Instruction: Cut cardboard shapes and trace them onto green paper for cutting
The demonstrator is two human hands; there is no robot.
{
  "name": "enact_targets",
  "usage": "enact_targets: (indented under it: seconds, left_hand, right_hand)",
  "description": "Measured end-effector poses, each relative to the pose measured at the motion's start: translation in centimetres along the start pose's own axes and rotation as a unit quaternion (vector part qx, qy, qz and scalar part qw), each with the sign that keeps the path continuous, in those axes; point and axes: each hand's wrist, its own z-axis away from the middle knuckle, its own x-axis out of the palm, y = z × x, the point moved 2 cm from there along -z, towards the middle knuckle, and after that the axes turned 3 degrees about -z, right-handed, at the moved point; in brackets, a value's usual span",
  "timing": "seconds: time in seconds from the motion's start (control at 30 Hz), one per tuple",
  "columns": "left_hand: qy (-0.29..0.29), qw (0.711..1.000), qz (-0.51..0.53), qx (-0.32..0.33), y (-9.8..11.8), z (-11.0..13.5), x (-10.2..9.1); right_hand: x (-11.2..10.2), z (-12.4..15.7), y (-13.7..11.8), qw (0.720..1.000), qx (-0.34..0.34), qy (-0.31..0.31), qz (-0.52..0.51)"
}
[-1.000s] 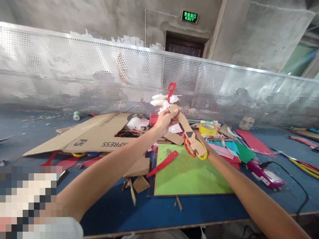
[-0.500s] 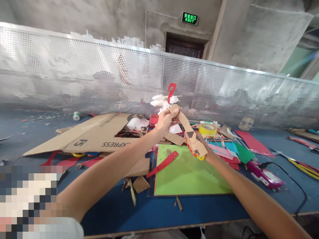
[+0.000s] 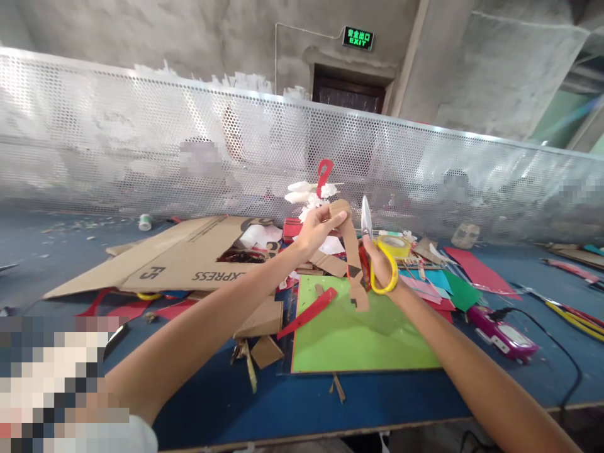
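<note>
Spanning the scene, a perforated metal panel (image 3: 141, 138) stands along the back of a blue worktop (image 3: 212, 409) strewn with craft materials. At left lies a flattened cardboard box (image 3: 189, 251) bearing dark, inverted lettering; at center, a green sheet (image 3: 358, 352) rests flat in front of the worker. To the right lie a red sheet (image 3: 484, 270) and, nearer the camera, a purple device (image 3: 504, 336) with a black cord.

Above the worktop, a left hand (image 3: 321, 228) has its grip clamped on the bent upper end of a cardboard strip (image 3: 350, 242), which hangs down with its lower end over the green sheet. Just beside it, a right hand (image 3: 380, 264) has its grip closed around yellow-handled scissors (image 3: 367, 220), held upright with the metal blades pointing up and apparently together. Whether the scissors' handles touch the strip cannot be told.

Beyond the left hand is a cluster of white pieces (image 3: 309, 200) topped by a curled red piece (image 3: 323, 173). A narrow red strip (image 3: 309, 313) lies slantwise across the green sheet's left edge. A yellow tape roll (image 3: 402, 251) sits behind the right hand, and a small white spool (image 3: 145, 221) stands at far left.
</note>
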Motion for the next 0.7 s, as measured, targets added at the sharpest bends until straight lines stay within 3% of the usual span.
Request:
enact_targets:
  seconds: [0.1, 0.33, 0.7]
  left_hand:
    - [-0.02, 0.999, -0.031, 0.004, -0.3, 0.0, -0.2]
    - [-0.052, 0.998, -0.039, 0.004, -0.4, 0.3, 0.0]
    - [-0.104, 0.994, 0.015, -0.034, -1.4, 0.3, -0.1]
  right_hand:
    - [-0.4, 0.0, -1.2, 0.998, -0.046, 0.028, -0.012]
    - [0.1, 1.4, -3.8, 0.982, -0.109, 0.019, 0.154]
    - [0.6, 1.7, -3.9, 0.975, -0.156, 0.003, 0.161]
